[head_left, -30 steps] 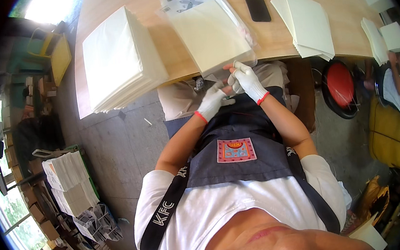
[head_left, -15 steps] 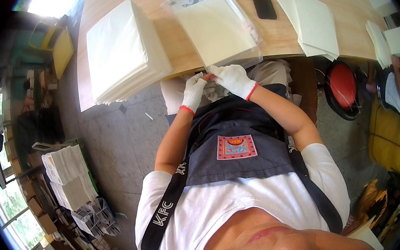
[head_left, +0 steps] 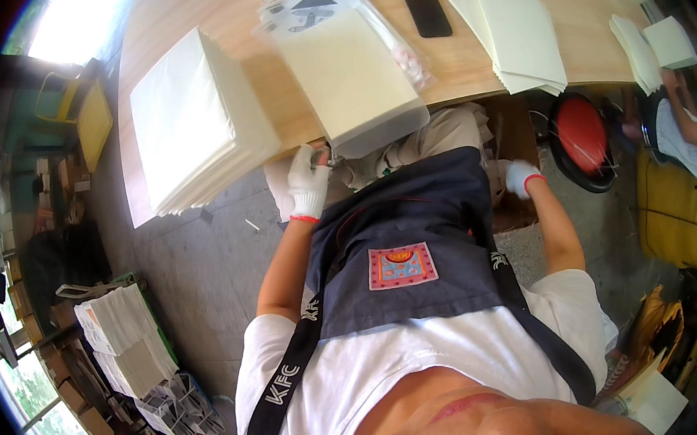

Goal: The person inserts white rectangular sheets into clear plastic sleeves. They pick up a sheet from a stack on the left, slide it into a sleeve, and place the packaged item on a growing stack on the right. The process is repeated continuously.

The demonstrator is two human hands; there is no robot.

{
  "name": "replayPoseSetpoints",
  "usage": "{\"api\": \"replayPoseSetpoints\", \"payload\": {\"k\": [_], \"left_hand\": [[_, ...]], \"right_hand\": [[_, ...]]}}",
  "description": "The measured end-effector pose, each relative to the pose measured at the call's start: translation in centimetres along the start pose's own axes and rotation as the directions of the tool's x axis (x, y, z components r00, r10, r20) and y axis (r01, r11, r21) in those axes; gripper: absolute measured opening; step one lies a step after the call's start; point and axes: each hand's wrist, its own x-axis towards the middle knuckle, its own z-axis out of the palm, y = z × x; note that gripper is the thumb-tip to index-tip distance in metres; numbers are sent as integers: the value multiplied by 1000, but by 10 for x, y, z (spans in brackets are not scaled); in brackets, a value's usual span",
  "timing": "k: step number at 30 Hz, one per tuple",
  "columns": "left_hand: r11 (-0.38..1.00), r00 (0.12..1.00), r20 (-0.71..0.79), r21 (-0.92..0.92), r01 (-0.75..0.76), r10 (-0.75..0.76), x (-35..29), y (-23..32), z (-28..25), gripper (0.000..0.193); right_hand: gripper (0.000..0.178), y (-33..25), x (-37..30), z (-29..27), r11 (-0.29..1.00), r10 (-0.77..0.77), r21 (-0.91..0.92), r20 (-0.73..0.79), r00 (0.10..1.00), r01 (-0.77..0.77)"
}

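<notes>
My left hand [head_left: 309,183], in a white knit glove with a red cuff and bare fingertips, is just below the table's near edge. Its fingers are curled together; what they hold, if anything, is too small to make out. Beside it a cream-coloured sheet or board [head_left: 349,70] in a clear plastic sleeve [head_left: 382,134] overhangs the edge, lying over printed sleeves [head_left: 314,3]. My right hand [head_left: 520,178], gloved alike, is low to the right by my thigh, beside a brown box-like thing [head_left: 511,139]. It is smeared and its fingers do not show clearly.
A tall stack of white sheets [head_left: 184,120] occupies the table's left. Right of the sleeves lie a black phone [head_left: 428,13] and fanned cream boards [head_left: 520,37]. Below the table stands a round red-seated stool [head_left: 582,132]. Another person's arm [head_left: 682,106] is at the far right.
My right hand has left the left hand and moved down to the right, away from the table edge. My left hand has shifted slightly left. The sleeve's lower edge now hangs farther past the table.
</notes>
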Motion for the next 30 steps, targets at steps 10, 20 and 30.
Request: {"api": "replayPoseSetpoints", "payload": {"k": [10,20,30], "left_hand": [[448,533,157,380,-809,831,35,24,1,16],[765,892,-231,-621,172,-388,-6,-22,36,16],[831,983,-128,-554,41,-134,-1,71,-33,25]], "right_hand": [[25,-184,-94,-129,423,-560,-484,-805,-199,766],[18,-230,-55,-45,59,-111,814,-569,815,577],[11,-227,-74,-62,-271,-563,946,-306,768,179]]}}
